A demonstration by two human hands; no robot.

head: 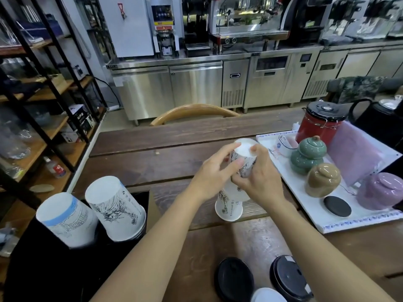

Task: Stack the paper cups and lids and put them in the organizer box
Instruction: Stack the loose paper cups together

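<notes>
Hands, left hand (pixel 214 173) and right hand (pixel 260 175), clasp upturned cup stack (pixel 234 192).

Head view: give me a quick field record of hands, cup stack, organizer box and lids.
left hand: gripping the top cup
right hand: gripping the same stack
cup stack: upside down, rim on the wooden table
organizer box: black, holds two inverted cup stacks
lids: black, loose on the table's near edge
tray: white, holds lidded jars, right of the stack

Cup stack (pixel 229 205) mid-table; organizer box (pixel 43 258) left; tray (pixel 316 214) right; lids (pixel 234 277) nearest.
</notes>
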